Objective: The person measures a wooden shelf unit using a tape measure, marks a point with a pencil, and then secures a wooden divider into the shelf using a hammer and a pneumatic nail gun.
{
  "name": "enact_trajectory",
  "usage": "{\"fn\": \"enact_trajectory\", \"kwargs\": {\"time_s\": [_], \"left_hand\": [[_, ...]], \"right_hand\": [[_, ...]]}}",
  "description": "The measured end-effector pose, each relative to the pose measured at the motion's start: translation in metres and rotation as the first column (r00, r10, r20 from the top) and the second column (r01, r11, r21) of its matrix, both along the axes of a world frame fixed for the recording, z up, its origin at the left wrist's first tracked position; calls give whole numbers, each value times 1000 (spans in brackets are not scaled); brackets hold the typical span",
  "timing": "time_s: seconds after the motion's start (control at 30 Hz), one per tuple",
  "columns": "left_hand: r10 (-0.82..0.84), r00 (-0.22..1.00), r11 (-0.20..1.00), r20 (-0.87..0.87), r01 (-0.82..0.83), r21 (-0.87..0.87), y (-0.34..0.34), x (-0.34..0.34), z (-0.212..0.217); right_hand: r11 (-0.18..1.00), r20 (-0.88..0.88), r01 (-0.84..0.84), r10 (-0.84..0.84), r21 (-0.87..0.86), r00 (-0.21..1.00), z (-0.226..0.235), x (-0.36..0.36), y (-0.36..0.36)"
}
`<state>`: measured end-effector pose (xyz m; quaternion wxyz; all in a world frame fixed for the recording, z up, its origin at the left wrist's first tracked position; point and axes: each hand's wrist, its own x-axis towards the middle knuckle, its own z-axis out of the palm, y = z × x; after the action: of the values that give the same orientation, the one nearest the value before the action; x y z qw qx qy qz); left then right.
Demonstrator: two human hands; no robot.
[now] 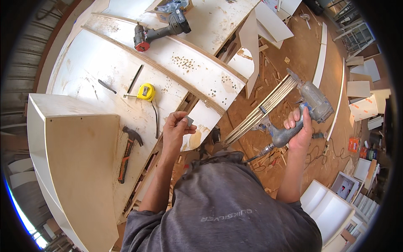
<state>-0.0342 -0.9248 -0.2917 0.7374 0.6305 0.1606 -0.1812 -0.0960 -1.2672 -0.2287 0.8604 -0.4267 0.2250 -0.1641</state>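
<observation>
Big white workbench [105,71] fills the left side, with a pale wooden box [79,168] standing on its near corner. Right hand [299,128] is out over the littered floor, fingers wrapped tight round the grip of a grey nail gun [304,105]. Cordless drill [161,30] lies far up the bench. Hammer [128,153] rests beside the box, yellow tape measure [146,91] just above it. Left hand [176,130] pinches a small grey block [189,122] at the bench edge.

Grey short-sleeved T-shirt [226,206], pale print on back; bare forearms.
</observation>
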Motion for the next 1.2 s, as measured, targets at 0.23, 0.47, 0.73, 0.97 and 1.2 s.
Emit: {"fn": "enact_trajectory", "kwargs": {"time_s": [0.23, 0.47, 0.73, 0.97, 1.2], "left_hand": [[-26, 997, 985, -79, 39, 170, 87, -88, -45], [345, 896, 937, -279, -313, 151, 133, -208, -137], [718, 648, 687, -254, -719, 106, 116, -190, -201], [832, 472, 409, -293, -877, -251, 81, -109, -247], [844, 517, 494, -140, -853, -172, 76, -48, -279]], "right_hand": [[987, -189, 156, -162, -47, 968, -69, -76, -23], [995, -454, 101, -89, 2, 887, -152, -82, -32], [993, -599, -106, 114, 49, 793, -222, -19, -90], [977, -638, -209, 188, 43, 747, -224, 9, -111], [968, -644, -251, 196, 7, 739, -210, 1, -129]]}}
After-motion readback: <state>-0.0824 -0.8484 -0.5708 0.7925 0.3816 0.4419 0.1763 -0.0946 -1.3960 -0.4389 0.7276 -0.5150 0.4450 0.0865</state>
